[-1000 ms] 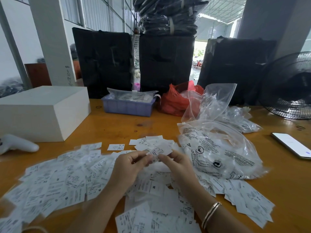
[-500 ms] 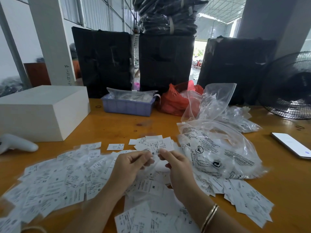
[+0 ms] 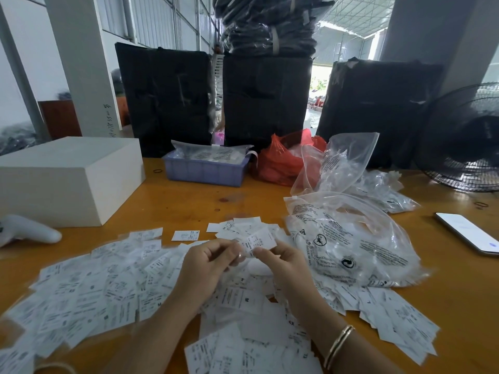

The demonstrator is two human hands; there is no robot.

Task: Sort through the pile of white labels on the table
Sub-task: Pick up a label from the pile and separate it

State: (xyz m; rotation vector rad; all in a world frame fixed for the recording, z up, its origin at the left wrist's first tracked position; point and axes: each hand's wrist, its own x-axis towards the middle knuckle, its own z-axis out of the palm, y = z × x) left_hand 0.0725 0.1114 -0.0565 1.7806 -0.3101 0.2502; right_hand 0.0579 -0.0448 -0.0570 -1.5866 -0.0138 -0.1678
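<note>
Evidently, one label (image 3: 258, 240) is lifted clear of the pile of labels (image 3: 113, 287) so its print can be read, probably for size. It is pinched between the curled fingers of the left hand (image 3: 208, 265) and the right hand (image 3: 280, 261), both raised just above the pile, which is spread across the near side of the table (image 3: 189, 201). A small sorted heap (image 3: 240, 225) lies just beyond.

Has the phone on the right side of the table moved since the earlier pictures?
No. The phone lies in the same place near the table's right edge, just right of the big clear plastic bag, as it did before.
</note>
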